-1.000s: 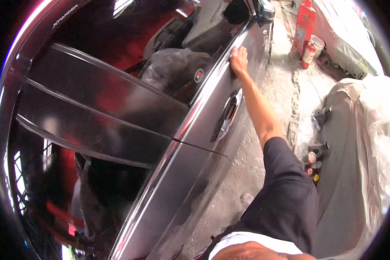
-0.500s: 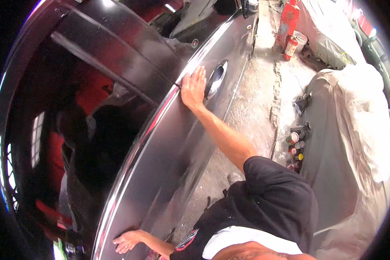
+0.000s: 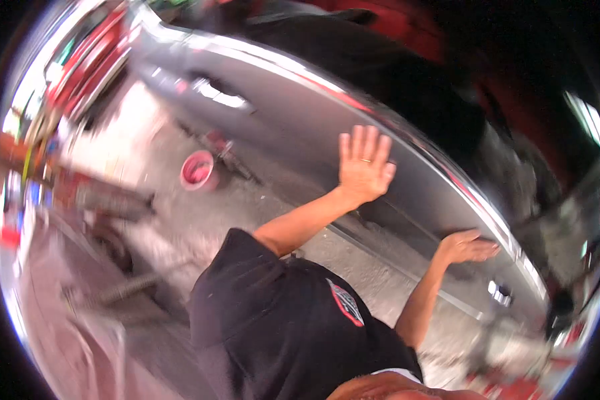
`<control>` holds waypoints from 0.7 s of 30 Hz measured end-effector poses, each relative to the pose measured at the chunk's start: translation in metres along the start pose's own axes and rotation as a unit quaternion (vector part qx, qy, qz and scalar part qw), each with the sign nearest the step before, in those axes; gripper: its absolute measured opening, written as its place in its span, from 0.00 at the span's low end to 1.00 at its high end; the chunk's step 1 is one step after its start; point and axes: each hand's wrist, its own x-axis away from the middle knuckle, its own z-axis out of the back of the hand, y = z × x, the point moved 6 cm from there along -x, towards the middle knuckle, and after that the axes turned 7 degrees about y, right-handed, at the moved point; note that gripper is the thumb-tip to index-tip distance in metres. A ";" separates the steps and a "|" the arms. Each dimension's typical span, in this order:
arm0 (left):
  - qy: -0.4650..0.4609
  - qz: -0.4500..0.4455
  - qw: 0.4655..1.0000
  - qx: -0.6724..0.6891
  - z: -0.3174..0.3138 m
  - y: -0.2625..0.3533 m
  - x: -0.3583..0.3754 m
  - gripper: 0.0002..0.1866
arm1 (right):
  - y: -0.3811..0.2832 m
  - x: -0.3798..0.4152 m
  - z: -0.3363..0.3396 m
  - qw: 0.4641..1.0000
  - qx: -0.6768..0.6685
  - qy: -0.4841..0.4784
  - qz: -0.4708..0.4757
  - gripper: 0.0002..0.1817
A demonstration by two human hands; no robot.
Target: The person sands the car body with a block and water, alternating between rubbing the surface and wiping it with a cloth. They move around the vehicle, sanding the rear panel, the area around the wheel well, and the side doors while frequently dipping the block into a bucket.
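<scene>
Alongside me runs the side of a grey car (image 3: pixel 287 127), its bright chrome trim (image 3: pixel 407 123) passing below the dark windows. My left hand (image 3: pixel 365 168), with a ring on one finger, is spread with its palm toward the door panel; whether it touches cannot be told. Farther right, my right hand (image 3: pixel 468 249) lies stretched out against the same panel, just below the trim. Neither hand holds anything. One shiny door handle (image 3: pixel 221 95) shows to the left of my left hand, and another door handle (image 3: pixel 499 293) lies below my right hand.
A pink bucket (image 3: pixel 198 171) stands on the rough concrete floor (image 3: pixel 247 213) at left. Behind me a brownish cover (image 3: pixel 67 293) drapes over something large. Blurred red bodywork (image 3: pixel 90 67) shows at upper left.
My view has swung round to the left along the car, bringing the pink bucket into sight. My left hand has risen from low on the panel with fingers spread; both hands remain empty.
</scene>
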 end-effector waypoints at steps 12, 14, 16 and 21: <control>0.033 0.250 0.964 -0.080 0.068 -0.190 -0.074 0.40 | -0.191 0.080 0.013 0.911 -0.214 -0.255 0.245 0.35; 0.055 0.327 0.934 -0.130 0.072 -0.273 -0.097 0.44 | -0.185 0.085 0.009 0.909 -0.209 -0.260 0.249 0.36; 0.099 0.396 0.907 -0.101 0.088 -0.336 -0.118 0.48 | -0.185 0.086 0.007 0.919 -0.209 -0.215 0.256 0.33; 0.109 0.440 0.885 -0.104 0.119 -0.433 -0.160 0.57 | -0.195 0.088 0.002 0.947 -0.112 -0.066 0.293 0.30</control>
